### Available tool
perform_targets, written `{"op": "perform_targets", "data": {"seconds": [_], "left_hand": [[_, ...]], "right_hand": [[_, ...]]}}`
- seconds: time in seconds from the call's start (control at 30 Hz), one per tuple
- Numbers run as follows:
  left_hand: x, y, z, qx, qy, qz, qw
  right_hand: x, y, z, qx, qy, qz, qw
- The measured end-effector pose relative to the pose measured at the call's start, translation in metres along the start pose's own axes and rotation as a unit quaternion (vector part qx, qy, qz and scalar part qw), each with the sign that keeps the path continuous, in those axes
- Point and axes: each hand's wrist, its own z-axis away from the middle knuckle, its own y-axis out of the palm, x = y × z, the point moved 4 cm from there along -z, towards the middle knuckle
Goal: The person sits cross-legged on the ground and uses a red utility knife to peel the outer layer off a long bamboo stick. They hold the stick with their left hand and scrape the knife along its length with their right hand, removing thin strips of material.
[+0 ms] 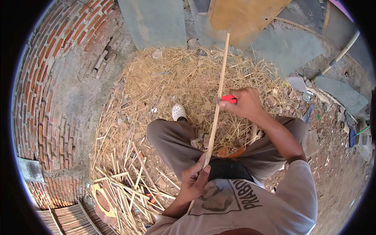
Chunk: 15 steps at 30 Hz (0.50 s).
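A long, pale wooden strip, probably bamboo, (222,80) slants up and away from my lap. My left hand (194,179) is closed round its near end, by my waist. Farther along, my right hand (246,102) grips a red-handled cutter knife (229,98). Its short blade lies against the strip, and my right thumb presses close to the strip's side. The strip's far end points beyond the straw, toward the leaning boards. Part of the near end is hidden behind my left fingers.
Straw and shavings (176,74) cover the ground ahead. Several cut strips (129,188) lie in a pile at my left. A brick wall (51,105) rises on the left, and grey boards (154,23) stand at the far side. Rubble and a pale pipe (344,49) are at right.
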Motion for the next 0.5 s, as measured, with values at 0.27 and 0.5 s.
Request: {"op": "perform_targets", "data": {"seconds": [0.27,0.5], "left_hand": [[-0.005,0.000,0.006,0.035,0.016,-0.061,0.997],[-0.003,0.006,0.024,0.079,-0.014,-0.013,0.997]], "right_hand": [[-0.041,-0.009,-0.027,-0.021,0.030,0.070,0.997],[-0.100,-0.029,-0.051,-0.040,0.163,0.100,0.981]]}}
